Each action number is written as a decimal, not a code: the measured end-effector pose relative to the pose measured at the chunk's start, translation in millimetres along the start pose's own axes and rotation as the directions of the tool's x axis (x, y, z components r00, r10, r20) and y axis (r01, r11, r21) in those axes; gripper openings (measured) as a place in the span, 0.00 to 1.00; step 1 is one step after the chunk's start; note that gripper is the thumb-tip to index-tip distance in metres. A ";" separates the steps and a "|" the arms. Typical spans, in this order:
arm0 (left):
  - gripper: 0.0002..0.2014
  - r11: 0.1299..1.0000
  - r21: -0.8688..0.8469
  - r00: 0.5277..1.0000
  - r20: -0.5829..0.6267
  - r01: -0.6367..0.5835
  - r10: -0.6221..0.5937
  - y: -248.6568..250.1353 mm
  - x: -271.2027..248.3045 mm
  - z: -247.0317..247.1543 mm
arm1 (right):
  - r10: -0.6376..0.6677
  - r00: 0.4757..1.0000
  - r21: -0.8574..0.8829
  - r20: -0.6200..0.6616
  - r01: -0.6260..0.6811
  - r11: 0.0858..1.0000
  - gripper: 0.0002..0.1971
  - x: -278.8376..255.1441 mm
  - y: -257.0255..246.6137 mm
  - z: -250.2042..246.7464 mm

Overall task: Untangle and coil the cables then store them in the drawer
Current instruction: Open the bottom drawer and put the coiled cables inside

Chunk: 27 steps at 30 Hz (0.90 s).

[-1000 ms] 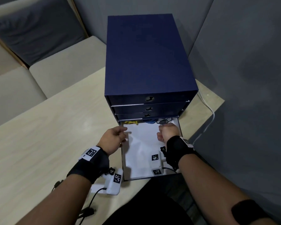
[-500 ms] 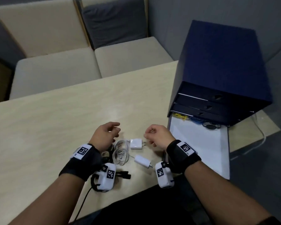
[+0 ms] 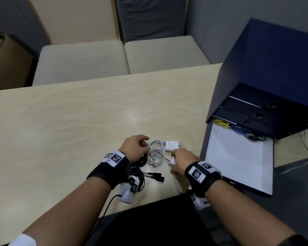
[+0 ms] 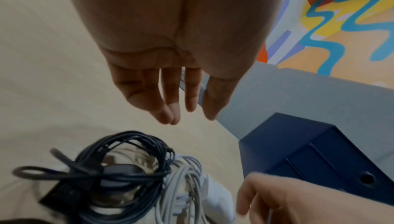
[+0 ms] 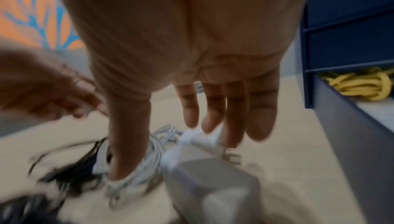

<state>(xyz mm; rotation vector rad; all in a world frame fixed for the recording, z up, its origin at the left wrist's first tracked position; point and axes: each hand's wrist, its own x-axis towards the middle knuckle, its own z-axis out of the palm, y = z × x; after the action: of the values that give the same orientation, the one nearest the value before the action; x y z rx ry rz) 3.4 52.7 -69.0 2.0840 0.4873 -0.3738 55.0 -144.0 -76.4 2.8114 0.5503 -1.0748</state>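
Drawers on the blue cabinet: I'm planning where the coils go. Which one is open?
The bottom drawer, pulled out with its white floor showing; a yellow cable lies at its back. The three drawers above it are shut.

Loose-fingered left hand (image 3: 134, 150), right hand (image 3: 182, 161)

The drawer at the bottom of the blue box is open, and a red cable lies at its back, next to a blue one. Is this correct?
Not quite: the colour is wrong. The drawer is open, but at its back lies a yellow cable, not a red one, as the right wrist view shows plainly. The blue cable does lie next to it, as the head view shows.
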 end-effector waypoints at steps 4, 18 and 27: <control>0.22 0.964 0.261 0.992 0.119 -0.060 0.030 20.3 6.9 18.8 | -0.028 0.997 0.081 -0.070 0.033 0.996 0.13 -8.5 5.9 0.7; 0.05 0.966 -0.236 0.994 0.013 -0.104 0.111 63.3 12.3 27.0 | 0.112 0.972 0.759 -0.209 0.089 0.645 0.16 -26.6 32.6 -33.5; 0.08 0.924 -0.352 0.982 0.059 -0.147 0.179 82.1 26.2 42.9 | -0.185 0.964 0.931 -0.189 0.236 0.279 0.12 -26.9 63.1 -33.8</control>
<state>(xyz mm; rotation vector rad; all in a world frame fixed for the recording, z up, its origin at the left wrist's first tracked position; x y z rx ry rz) 62.6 -18.8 -42.9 1.7409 0.2977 -0.2603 80.4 -204.1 -36.6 3.8526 0.3095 -1.9272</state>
